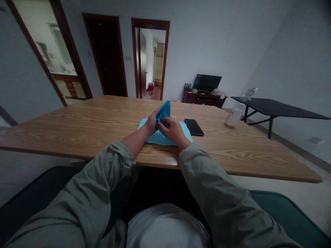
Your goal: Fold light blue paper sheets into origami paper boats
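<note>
Hands: the left hand [150, 123] is closed on the raised fold of the blue origami paper [158, 138] from the left; the right hand [172, 132] is curled, its fingers gripping the same fold from the right.
Paper: on the oak-grain table [64, 137], near its front edge, between the hands; a darker blue peak stands upright, and a paler flap lies flat beneath it.
Sleeves: a grey-green jacket sleeve [103, 175] covers each forearm, and both arms reach over the table's front edge.
Phone: a black smartphone [193, 127] lies flat on the table, just beside the paper.
Bottle: a white bottle [233, 117] stands on the table, towards its right edge.
Room: beyond the table's far edge are a dark wooden door [104, 57] and an open doorway [150, 58]. A dark wooden cabinet [203, 98] holds a black monitor [207, 82]. Right of the table stands a black side table [276, 108].
</note>
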The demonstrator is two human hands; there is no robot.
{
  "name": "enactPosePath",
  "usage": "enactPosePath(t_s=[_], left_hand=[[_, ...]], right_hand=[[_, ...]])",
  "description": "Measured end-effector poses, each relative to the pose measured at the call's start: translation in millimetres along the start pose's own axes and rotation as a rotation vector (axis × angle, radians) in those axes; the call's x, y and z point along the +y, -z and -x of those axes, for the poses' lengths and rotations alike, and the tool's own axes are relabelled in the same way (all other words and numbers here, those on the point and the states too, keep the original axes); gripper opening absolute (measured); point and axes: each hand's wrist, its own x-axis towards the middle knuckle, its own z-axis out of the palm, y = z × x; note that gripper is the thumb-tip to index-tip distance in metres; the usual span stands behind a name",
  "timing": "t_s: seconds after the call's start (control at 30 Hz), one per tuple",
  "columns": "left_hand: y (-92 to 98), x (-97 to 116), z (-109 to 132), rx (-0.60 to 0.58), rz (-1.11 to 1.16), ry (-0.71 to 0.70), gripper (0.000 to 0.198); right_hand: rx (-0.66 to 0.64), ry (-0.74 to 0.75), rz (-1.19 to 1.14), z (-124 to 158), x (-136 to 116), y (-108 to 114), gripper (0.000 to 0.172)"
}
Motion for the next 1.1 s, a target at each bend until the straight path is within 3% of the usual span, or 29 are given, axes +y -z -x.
enactPosePath(t_s=[0.2,0.57,0.77,0.9,1.1], left_hand=[[3.7,-0.6,-3.2,-0.004,0.018,-0.064,0.033],[6.2,5.6,-0.5,0.005,0.009,-0.040,0.036],[8.0,-0.1,-3.7,0.046,-0.095,-0.028,0.008],[12.9,-5.9,-10.6,0.115,-0.182,-0.074,0.016],[13.9,-3.2,-11.2,0.112,-0.208,-0.083,0.032]], right_hand=[[0.011,0.001,0.028,-0.5,-1.3,0.3,0.028],[0.049,-0.081,0.089,-2.3,4.5,-1.2,0.026],[0.084,-0.148,0.136,-3.6,7.5,0.2,0.030],[0.083,-0.144,0.128,-3.5,8.2,0.3,0.030],[0.140,-0.121,-0.061,-3.5,9.7,5.0,0.036]])
